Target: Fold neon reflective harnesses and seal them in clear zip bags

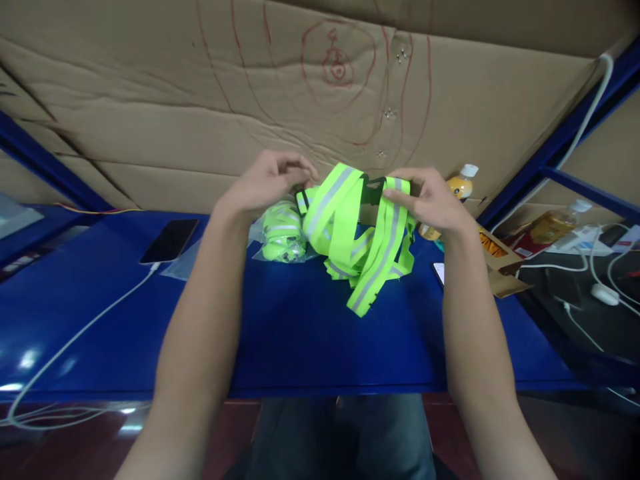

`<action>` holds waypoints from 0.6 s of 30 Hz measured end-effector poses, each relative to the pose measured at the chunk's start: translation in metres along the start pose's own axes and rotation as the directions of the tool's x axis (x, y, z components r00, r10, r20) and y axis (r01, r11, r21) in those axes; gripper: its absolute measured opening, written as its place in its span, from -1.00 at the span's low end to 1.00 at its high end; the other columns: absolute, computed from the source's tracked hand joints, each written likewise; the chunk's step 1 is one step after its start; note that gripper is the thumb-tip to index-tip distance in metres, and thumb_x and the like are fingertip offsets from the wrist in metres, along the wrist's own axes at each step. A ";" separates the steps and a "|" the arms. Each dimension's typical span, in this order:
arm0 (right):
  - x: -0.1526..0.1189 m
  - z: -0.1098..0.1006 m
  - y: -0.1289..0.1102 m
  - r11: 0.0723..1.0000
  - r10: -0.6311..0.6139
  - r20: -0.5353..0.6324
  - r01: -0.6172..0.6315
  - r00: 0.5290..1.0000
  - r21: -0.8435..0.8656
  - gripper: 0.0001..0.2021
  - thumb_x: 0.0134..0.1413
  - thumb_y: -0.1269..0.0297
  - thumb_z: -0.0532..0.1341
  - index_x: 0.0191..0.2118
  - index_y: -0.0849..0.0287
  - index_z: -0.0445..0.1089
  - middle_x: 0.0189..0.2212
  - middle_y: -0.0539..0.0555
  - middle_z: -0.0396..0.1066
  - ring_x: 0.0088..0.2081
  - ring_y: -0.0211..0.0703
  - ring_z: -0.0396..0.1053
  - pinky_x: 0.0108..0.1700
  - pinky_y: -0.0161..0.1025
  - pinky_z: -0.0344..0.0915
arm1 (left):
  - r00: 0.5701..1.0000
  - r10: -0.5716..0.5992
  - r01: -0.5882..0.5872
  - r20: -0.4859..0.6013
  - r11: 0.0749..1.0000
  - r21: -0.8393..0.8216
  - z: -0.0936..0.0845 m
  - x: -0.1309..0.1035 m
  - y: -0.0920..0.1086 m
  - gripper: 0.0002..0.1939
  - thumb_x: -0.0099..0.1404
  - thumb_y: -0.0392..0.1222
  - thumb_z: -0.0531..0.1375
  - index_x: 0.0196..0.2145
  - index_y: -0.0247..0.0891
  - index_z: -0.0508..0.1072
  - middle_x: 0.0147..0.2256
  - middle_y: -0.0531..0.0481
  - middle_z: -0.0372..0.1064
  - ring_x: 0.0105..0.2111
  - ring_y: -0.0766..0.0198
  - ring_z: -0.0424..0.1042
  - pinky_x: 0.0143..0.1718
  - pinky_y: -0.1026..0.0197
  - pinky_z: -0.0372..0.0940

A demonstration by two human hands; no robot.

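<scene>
A neon-yellow reflective vest made of straps (385,247), with grey stripes down the middle, hangs and lies in loose loops in front of me. My right hand (427,197) pinches one strap between thumb and fingers near its upper right. My left hand (277,180) is by the vest's upper left, fingers curled and tips together; whether they grip anything is hidden. Just below those fingertips is a black buckle (303,201) on a short strap. Under my left wrist sits a clear plastic bag (284,233) with another folded yellow reflective vest inside.
A phone (170,240) with a white cable lies left on the blue table (320,353). At the right are a second phone (439,273), an orange drink bottle (463,181), an open cardboard box (500,260), another bottle (555,223) and white cables. Cardboard (165,140) walls the back.
</scene>
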State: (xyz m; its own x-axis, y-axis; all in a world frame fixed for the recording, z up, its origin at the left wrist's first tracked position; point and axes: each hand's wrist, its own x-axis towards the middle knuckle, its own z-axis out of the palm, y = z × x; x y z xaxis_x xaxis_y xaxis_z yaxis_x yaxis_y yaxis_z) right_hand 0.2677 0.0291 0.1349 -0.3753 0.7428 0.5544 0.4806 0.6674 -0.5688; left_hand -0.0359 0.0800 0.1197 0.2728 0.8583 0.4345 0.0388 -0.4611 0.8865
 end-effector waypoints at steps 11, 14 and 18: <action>0.006 0.011 -0.017 0.986 -0.161 -0.137 0.153 0.977 -0.069 -0.90 0.19 0.24 0.40 -0.21 -0.02 0.70 -0.05 0.08 0.68 0.07 0.18 0.60 0.25 0.19 0.46 | 0.948 0.161 -0.252 0.275 0.908 0.334 0.054 -0.016 0.033 -0.62 0.35 0.16 0.41 -0.11 -0.20 0.66 -0.08 -0.11 0.63 0.05 -0.06 0.54 0.22 -0.01 0.36; 0.003 0.006 -0.027 0.981 -0.177 -0.141 0.164 0.974 -0.099 -0.87 0.23 0.21 0.39 -0.15 -0.07 0.70 0.05 0.09 0.65 0.17 0.21 0.56 0.32 0.24 0.43 | 0.960 0.104 -0.151 0.260 0.974 0.167 0.043 -0.013 0.025 -0.60 0.46 0.18 0.29 -0.14 -0.23 0.66 -0.19 -0.11 0.59 -0.10 0.03 0.55 0.06 0.03 0.41; 0.001 0.005 -0.034 0.971 -0.212 0.009 0.212 0.977 -0.112 -0.48 0.14 0.10 0.49 0.23 -0.07 0.56 0.25 0.14 0.52 0.26 0.23 0.48 0.35 0.23 0.41 | 0.982 0.136 -0.150 0.130 0.983 0.107 0.037 -0.010 0.021 -0.68 0.17 -0.07 0.55 -0.21 -0.22 0.60 -0.24 -0.06 0.53 -0.14 0.04 0.53 0.01 0.07 0.41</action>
State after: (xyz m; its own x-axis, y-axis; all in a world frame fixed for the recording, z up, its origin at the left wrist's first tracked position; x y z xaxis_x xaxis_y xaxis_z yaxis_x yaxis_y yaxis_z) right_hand 0.2465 0.0073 0.1518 -0.4761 0.5848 0.6568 0.4762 0.7993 -0.3665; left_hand -0.0022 0.0531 0.1279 0.3984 0.7511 0.5264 0.0998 -0.6060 0.7891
